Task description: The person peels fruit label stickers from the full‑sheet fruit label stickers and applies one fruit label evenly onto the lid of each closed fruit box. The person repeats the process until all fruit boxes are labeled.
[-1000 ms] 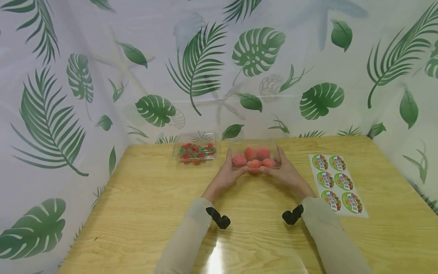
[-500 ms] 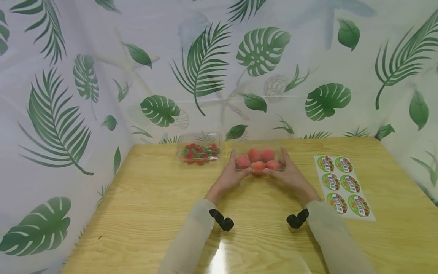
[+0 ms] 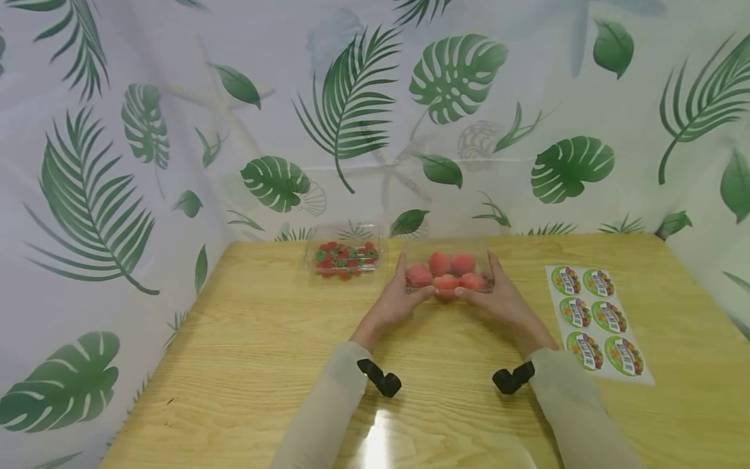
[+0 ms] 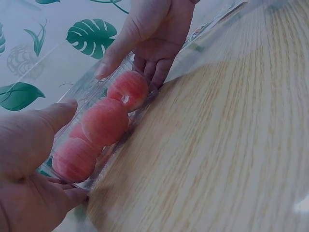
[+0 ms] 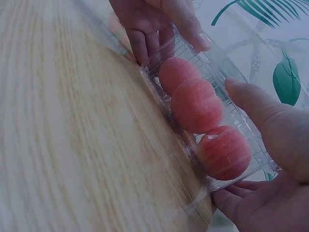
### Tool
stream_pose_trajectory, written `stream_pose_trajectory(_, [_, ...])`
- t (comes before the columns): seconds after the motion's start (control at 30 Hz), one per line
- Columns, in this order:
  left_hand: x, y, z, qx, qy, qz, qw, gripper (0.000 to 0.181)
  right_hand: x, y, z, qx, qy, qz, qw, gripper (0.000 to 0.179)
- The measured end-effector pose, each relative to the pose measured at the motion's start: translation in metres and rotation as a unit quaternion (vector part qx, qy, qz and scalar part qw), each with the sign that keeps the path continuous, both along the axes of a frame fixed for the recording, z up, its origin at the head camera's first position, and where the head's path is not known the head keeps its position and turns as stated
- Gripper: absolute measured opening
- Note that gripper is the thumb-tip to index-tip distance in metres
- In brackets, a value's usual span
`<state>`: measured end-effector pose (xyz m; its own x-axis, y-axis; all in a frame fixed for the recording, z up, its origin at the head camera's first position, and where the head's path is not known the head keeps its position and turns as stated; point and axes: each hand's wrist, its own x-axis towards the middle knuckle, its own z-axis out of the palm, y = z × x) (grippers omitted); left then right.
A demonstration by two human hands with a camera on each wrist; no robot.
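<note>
A clear plastic fruit box (image 3: pixel 448 246) with several reddish peaches (image 3: pixel 445 284) inside is near the back of the wooden table. My left hand (image 3: pixel 396 301) grips its left end, and my right hand (image 3: pixel 502 302) grips the right end. Both thumbs lie along the near upper edge, tips pointing toward each other. In the left wrist view, the left hand's fingers (image 4: pixel 72 195) curl under the box's lower corner. From the right wrist, peaches (image 5: pixel 197 105) show in a row through the clear wall, and the right fingers (image 5: pixel 229 203) tuck beneath the corner.
Left of the peaches stands another clear box (image 3: pixel 313 251) with strawberries (image 3: pixel 346 257). A white sheet of round fruit stickers (image 3: pixel 597 319) lies on the table (image 3: pixel 252 365) at the right. A leaf-patterned cloth (image 3: pixel 363 176) hangs behind the table's back edge.
Both hands keep the same hold on the peach box, which stays in place beside the strawberries. The head view has shifted slightly, so the scene sits a little further right.
</note>
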<state>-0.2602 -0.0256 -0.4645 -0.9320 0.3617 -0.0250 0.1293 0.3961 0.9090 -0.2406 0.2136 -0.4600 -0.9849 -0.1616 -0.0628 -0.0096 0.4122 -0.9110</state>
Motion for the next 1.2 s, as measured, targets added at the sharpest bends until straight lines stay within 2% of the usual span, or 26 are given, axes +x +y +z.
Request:
stream_pose_trajectory(0.2, [0.002,-0.003,-0.001,-0.001,0.005,0.005,1.0,0.103,-0.001,-0.002,0.002,0.003,-0.019,0.002,0.9998,0.12])
stream_pose_trajectory(0.43, [0.001,-0.002,0.002,0.012,0.017,0.009,0.9997,0.106,-0.002,-0.002,0.01,0.006,0.001,0.011,0.9999,0.118])
stream_pose_trajectory(0.6, [0.001,-0.001,0.005,0.016,0.012,0.009,0.9998,0.105,0.0,-0.001,0.013,0.016,-0.02,0.004,0.9997,0.119])
stream_pose_trajectory(1.0, [0.006,0.0,0.0,0.01,0.021,-0.002,0.9997,0.105,0.006,0.002,0.005,0.015,-0.035,-0.003,0.9993,0.119])
stream_pose_trajectory(1.2, [0.008,-0.002,-0.003,0.014,0.017,-0.008,0.9997,0.106,0.009,0.001,0.002,0.009,-0.022,0.0,0.9997,0.12])
